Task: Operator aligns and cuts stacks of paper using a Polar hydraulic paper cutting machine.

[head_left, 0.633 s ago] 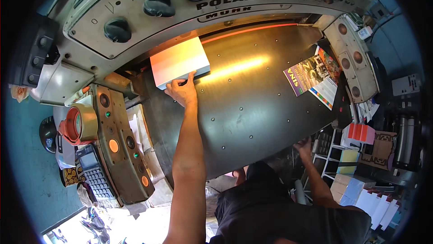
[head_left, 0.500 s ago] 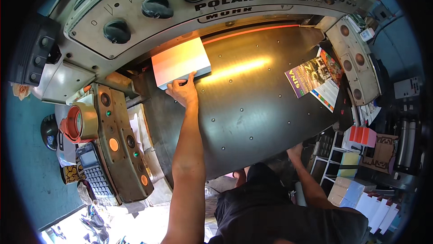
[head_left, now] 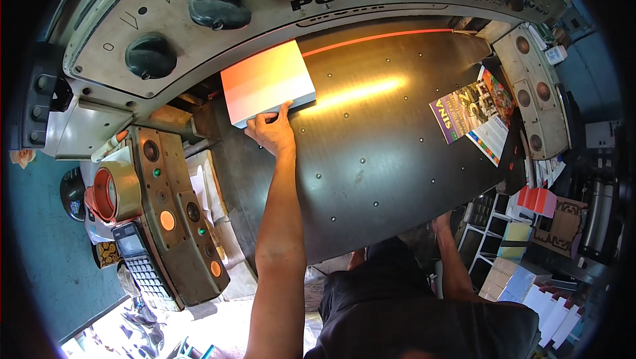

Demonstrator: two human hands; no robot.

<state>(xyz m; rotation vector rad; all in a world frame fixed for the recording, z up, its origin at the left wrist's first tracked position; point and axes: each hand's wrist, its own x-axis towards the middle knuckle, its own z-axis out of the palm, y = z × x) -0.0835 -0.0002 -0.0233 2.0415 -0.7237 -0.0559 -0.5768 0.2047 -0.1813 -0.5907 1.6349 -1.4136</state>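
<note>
A thick block of stacked white paper [head_left: 265,87] lies at the far left of the dark metal machine table [head_left: 344,190], its far part tinted orange by light. At the block's near edge is my left hand [head_left: 271,133], its fingers curled and pressed against the paper, the thumb stretched up along the side. My right hand [head_left: 441,222] is at the near edge of the table, toward the right. The table edge hides most of its fingers, so their hold cannot be made out.
The control panel [head_left: 258,11] with knobs and buttons spans the far side. Printed booklets [head_left: 457,117] lie at the table's right. A button console [head_left: 173,206], tape rolls [head_left: 118,190] and a calculator [head_left: 142,263] stand left. A red line [head_left: 377,39] crosses the table's far end.
The whole view has shifted slightly, and the control panel appears larger. My left hand stays against the paper block, and my right hand remains by the table's near edge.
</note>
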